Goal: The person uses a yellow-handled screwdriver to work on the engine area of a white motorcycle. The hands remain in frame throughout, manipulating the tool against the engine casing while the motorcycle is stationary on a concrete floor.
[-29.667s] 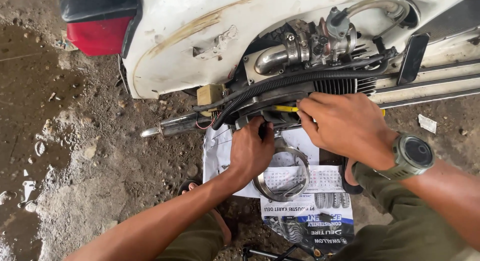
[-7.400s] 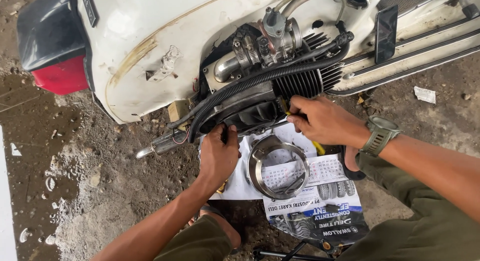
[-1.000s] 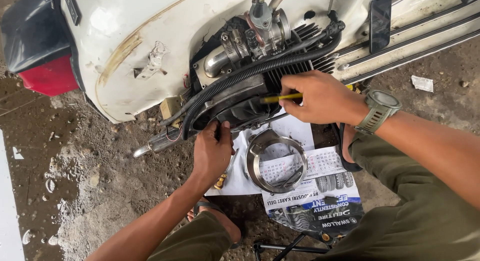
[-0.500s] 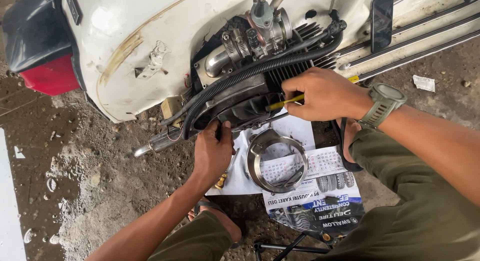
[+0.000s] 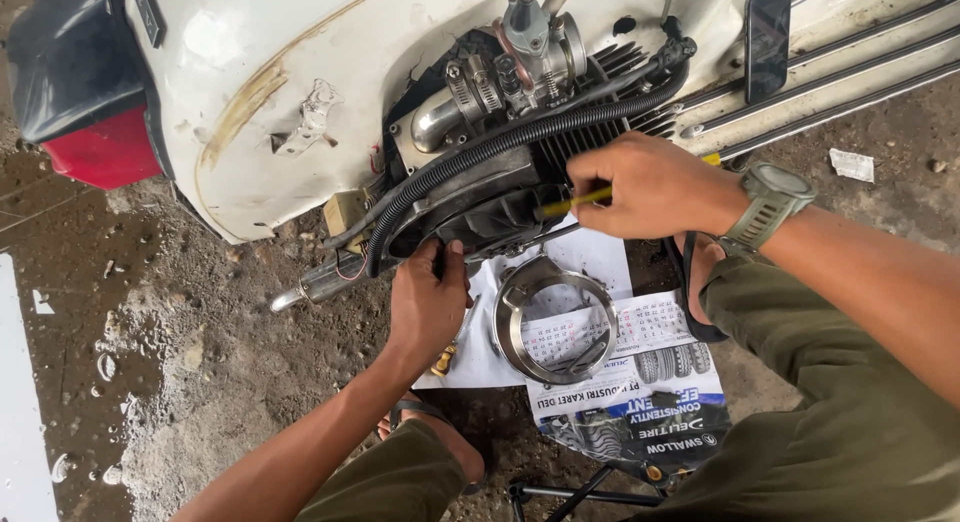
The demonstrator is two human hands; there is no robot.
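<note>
Scooter bodywork point(image 5: 300, 72) in white is seen lying on dirt ground point(image 5: 200, 362). Beneath its exposed engine point(image 5: 500, 112), the black engine cover point(image 5: 480, 217) is gripped at its lower edge by the left hand point(image 5: 425, 307), fingers curled on it. A metal ring point(image 5: 555, 322) is laid on printed paper point(image 5: 620, 382) beside. A yellow-handled screwdriver point(image 5: 575, 200) is clasped by the right hand point(image 5: 655, 187), pointed at the cover.
</note>
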